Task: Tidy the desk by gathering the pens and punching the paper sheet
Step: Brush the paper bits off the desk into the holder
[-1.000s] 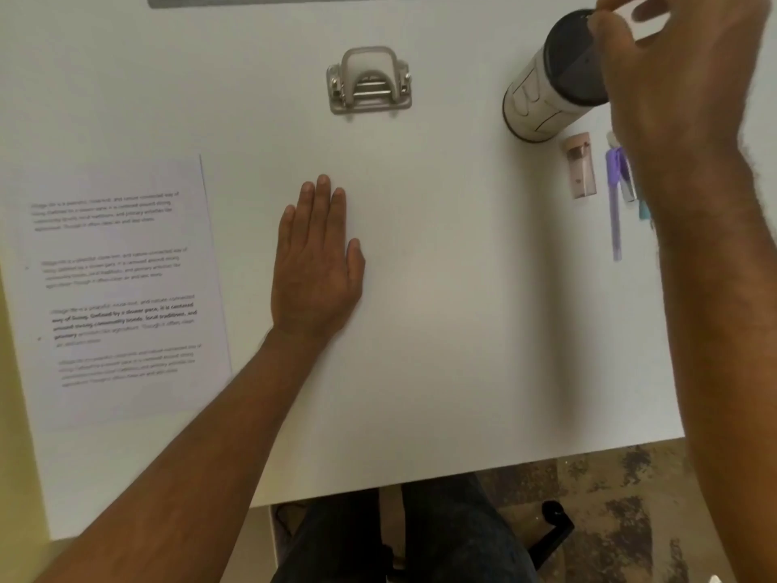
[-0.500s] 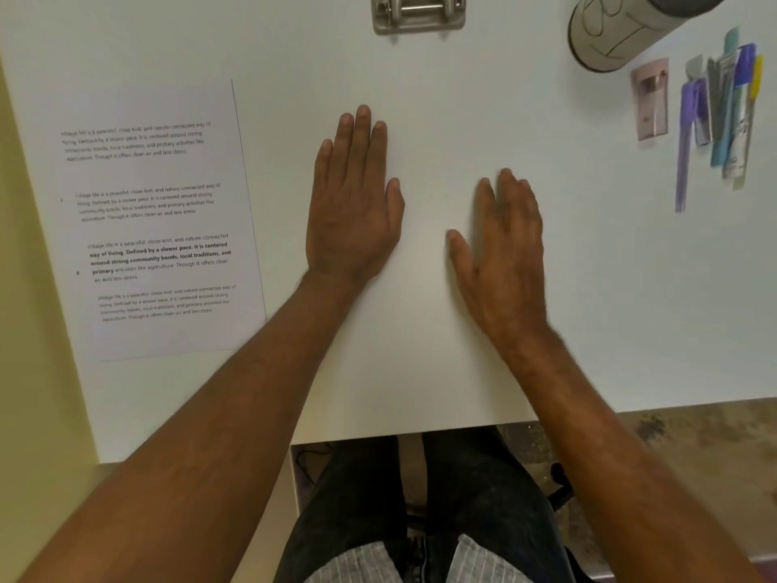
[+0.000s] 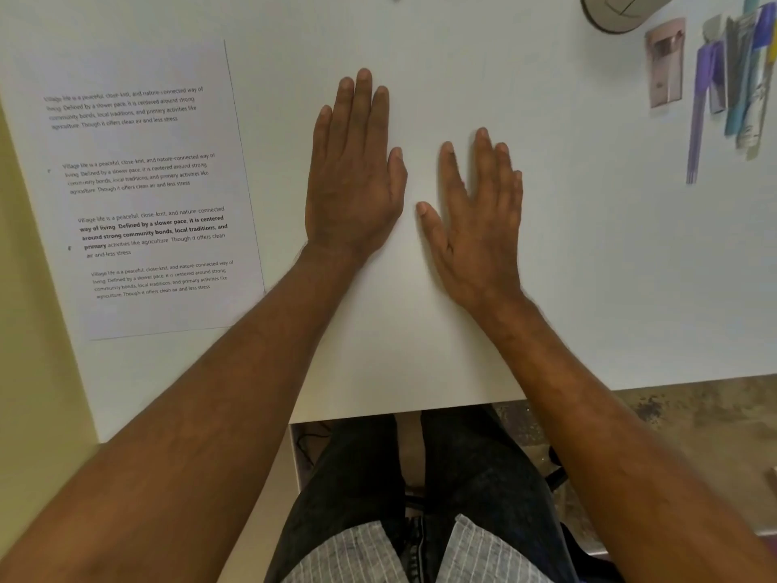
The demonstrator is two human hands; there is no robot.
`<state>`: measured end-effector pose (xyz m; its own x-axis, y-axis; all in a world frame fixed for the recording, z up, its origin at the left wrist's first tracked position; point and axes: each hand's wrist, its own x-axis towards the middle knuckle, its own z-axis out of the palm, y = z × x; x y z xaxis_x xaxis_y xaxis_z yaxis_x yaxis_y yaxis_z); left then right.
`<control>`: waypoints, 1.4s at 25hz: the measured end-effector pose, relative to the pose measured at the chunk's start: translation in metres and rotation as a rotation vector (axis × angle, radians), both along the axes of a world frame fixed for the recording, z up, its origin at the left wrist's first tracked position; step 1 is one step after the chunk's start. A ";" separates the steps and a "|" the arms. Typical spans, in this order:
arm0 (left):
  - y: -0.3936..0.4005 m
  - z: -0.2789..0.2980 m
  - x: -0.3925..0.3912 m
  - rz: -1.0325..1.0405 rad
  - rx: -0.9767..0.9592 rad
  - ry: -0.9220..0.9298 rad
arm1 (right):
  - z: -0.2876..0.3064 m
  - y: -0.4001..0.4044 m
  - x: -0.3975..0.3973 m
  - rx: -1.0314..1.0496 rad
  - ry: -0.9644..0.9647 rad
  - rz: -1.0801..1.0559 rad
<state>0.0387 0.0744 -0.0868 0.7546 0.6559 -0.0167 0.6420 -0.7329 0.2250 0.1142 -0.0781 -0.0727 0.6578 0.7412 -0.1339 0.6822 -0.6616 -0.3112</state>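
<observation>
White desk (image 3: pixel 588 267); pens (image 3: pixel 733 84) lengthwise near-to-far, far-right corner

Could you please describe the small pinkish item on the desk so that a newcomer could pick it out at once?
Start at the far right corner of the white desk, below the cylindrical holder. The pinkish rectangular item lies flat there, left of the pens. Unlike those long thin pens, it is short, broad and pale pink.
</observation>
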 end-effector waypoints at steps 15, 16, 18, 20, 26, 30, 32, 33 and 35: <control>0.000 0.001 -0.001 -0.001 0.009 -0.004 | -0.002 0.019 0.030 0.297 0.119 -0.245; 0.000 0.000 -0.001 -0.001 0.009 -0.007 | -0.002 0.020 0.031 0.308 0.120 -0.245; 0.001 0.000 -0.001 0.000 0.012 -0.012 | -0.002 0.022 0.032 0.331 0.130 -0.252; 0.001 0.000 -0.001 -0.001 0.014 -0.012 | -0.002 0.022 0.032 0.348 0.131 -0.267; 0.001 0.002 -0.001 -0.008 0.000 -0.005 | -0.002 0.027 0.031 0.352 0.067 -0.257; 0.001 0.002 -0.001 -0.009 -0.001 -0.003 | -0.005 0.028 0.028 0.316 -0.053 -0.165; 0.000 0.003 -0.002 -0.009 -0.003 -0.004 | -0.007 0.028 0.027 0.295 -0.090 -0.131; 0.000 0.003 -0.002 -0.010 -0.004 -0.006 | -0.007 0.028 0.028 0.297 -0.081 -0.134; 0.000 0.004 -0.002 -0.014 -0.001 -0.011 | -0.006 0.026 0.030 0.316 0.003 -0.178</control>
